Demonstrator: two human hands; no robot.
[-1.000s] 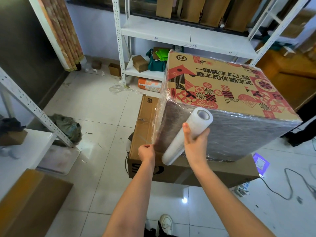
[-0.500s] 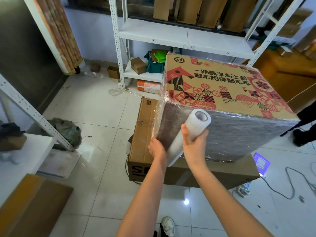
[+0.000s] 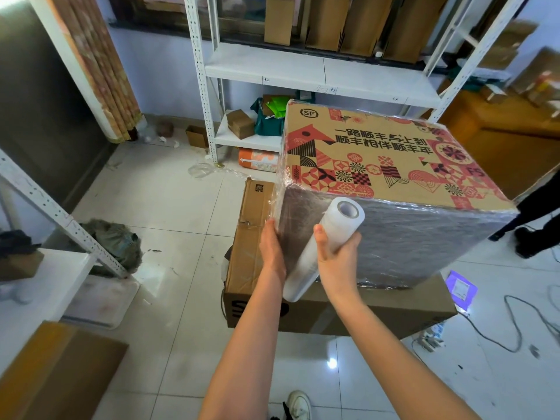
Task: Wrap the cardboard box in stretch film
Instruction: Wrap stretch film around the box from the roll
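your left hand (image 3: 272,250) presses flat on the box (image 3: 391,192) corner, right hand (image 3: 338,256) curls round the roll (image 3: 321,247). box sits on a lower carton (image 3: 251,237); slack film may wrinkle, box may slide.

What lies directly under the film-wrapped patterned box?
The patterned box rests on a plain brown carton lying on the tiled floor. Where the two meet is hidden, so whether anything lies between them cannot be seen.
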